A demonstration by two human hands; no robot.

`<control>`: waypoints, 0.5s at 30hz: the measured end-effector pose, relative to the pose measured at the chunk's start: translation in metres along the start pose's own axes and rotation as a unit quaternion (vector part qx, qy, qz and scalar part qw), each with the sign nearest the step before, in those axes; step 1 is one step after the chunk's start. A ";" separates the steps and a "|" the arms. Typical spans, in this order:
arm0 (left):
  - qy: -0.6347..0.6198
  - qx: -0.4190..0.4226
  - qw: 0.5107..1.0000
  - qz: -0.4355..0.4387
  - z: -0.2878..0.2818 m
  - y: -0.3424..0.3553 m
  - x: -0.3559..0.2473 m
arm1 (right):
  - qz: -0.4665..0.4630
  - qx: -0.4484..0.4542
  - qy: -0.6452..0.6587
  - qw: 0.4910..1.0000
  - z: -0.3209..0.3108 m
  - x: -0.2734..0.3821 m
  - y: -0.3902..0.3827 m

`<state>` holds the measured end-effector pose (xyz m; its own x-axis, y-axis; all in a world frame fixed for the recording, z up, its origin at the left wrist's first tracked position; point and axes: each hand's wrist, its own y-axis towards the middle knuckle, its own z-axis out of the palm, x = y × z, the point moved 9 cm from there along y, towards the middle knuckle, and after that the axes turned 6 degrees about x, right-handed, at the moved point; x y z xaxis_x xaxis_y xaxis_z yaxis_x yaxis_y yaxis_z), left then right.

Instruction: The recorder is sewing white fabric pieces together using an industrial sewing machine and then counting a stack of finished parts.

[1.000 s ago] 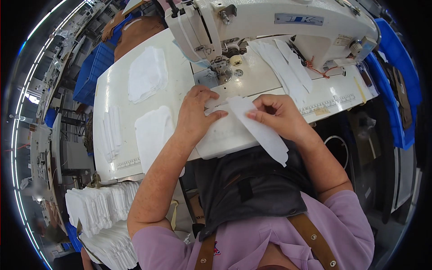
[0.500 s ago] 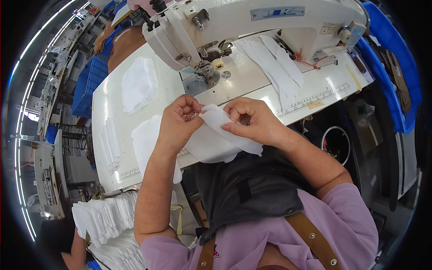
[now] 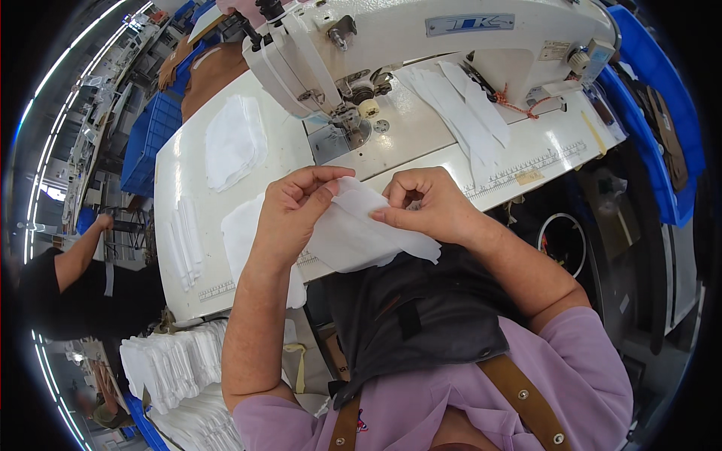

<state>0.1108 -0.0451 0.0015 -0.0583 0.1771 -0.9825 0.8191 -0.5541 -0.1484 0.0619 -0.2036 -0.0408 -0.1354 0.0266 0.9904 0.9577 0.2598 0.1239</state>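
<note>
Both of my hands are pinching one white cloth piece (image 3: 353, 233) just above the near edge of the table (image 3: 180, 248), in front of the sewing machine (image 3: 421, 37). My left hand (image 3: 289, 210) is gripping the cloth's upper left edge between thumb and fingers, closed tight on it. My right hand (image 3: 425, 207) is holding the top edge a little to the right, fingers curled and thumb pressing the fabric. The cloth is hanging down between my hands, its lower part draping over my dark apron (image 3: 414, 316).

Another white piece (image 3: 241, 233) is lying on the table just under my left wrist. A small stack of white pieces (image 3: 235, 143) is sitting farther back on the left, and narrow strips (image 3: 184, 240) are lying near the left edge. More long white strips (image 3: 459, 109) are resting under the machine's arm. Beside the table on my left, a pile of white pieces (image 3: 173, 368) is standing low, and another person's arm (image 3: 79, 252) is reaching in from the far left.
</note>
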 end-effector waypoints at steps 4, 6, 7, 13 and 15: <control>-0.070 0.026 0.997 0.016 -0.003 0.001 0.004 | -0.004 0.002 -0.021 1.000 0.000 0.003 0.000; 0.010 0.014 0.999 0.028 0.007 -0.003 -0.006 | -0.004 0.000 -0.022 1.000 -0.001 0.002 0.000; 0.010 0.014 0.999 0.027 0.009 -0.003 -0.006 | -0.004 0.000 -0.023 1.000 -0.001 0.002 0.000; 0.049 -0.009 0.999 0.009 0.006 -0.003 -0.003 | 0.004 0.000 -0.010 1.000 0.000 0.003 0.000; 0.057 -0.005 0.998 0.012 0.006 -0.002 -0.004 | 0.003 0.001 -0.009 1.000 0.000 0.001 0.000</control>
<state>0.1054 -0.0497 0.0051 0.0260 0.2563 -0.9662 0.8253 -0.5509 -0.1240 0.0615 -0.2033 -0.0395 -0.1347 0.0452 0.9899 0.9581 0.2609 0.1185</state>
